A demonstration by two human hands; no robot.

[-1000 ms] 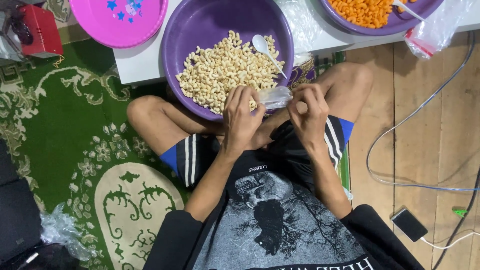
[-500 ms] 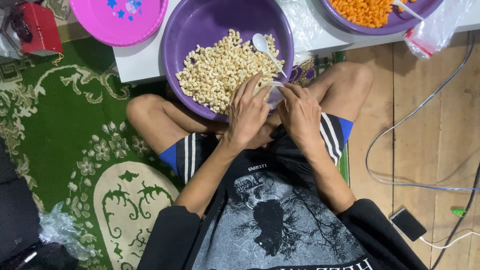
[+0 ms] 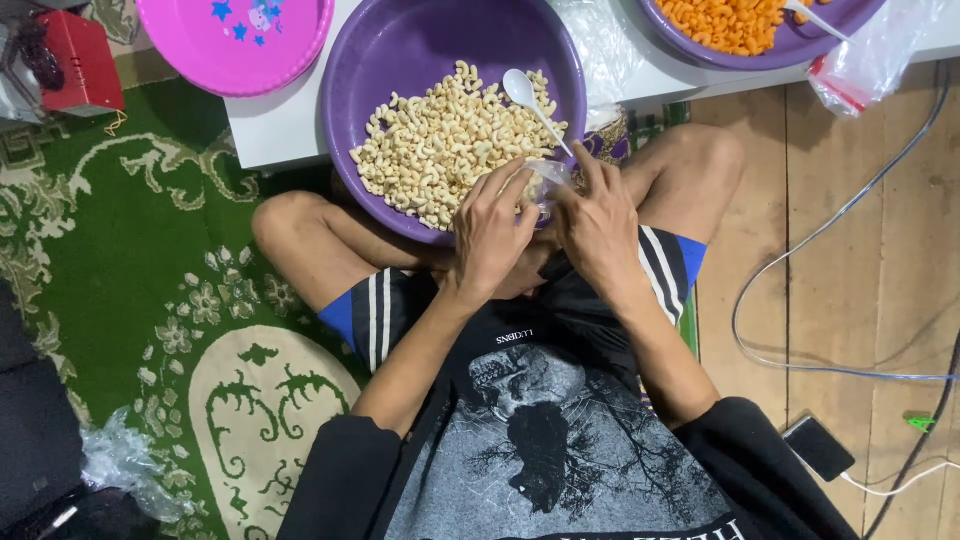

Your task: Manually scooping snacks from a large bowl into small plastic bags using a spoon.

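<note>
You have both hands together on one small clear plastic bag (image 3: 548,180), your left hand (image 3: 490,235) and right hand (image 3: 598,225) each pinching it at the near rim of the purple basin (image 3: 345,90), probably so its mouth stays beside the pale curled snacks (image 3: 445,135) and spills drop back in. That basin overhangs the white table's (image 3: 285,130) near edge above your lap, likely for reach. I count three basins, two purple and one pink (image 3: 235,45), two white spoons (image 3: 530,100), and one heap of orange snacks (image 3: 725,22) toward the table's far right edge.
</note>
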